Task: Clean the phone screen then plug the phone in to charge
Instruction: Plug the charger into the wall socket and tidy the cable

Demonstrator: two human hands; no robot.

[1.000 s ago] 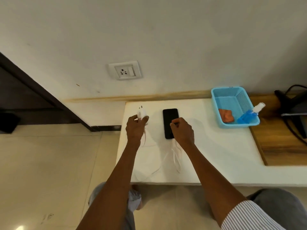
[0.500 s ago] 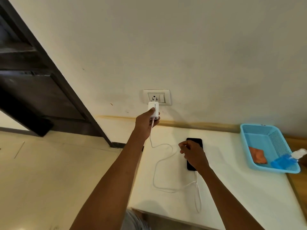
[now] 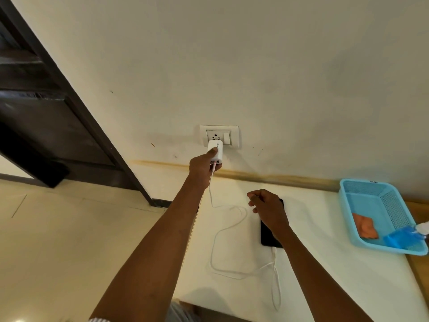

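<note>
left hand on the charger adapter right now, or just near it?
Touching. The head view shows the left hand wrapped around the white charger adapter, thumb lying on its face, holding it at the wall socket.

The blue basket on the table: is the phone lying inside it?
No. The phone lies flat on the white table, apart from the blue basket, partly under the right hand.

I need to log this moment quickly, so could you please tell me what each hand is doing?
Left hand: closed on the white boxy charger adapter at the white wall socket.
Right hand: loosely curled, holding nothing, over the black flat phone.
</note>
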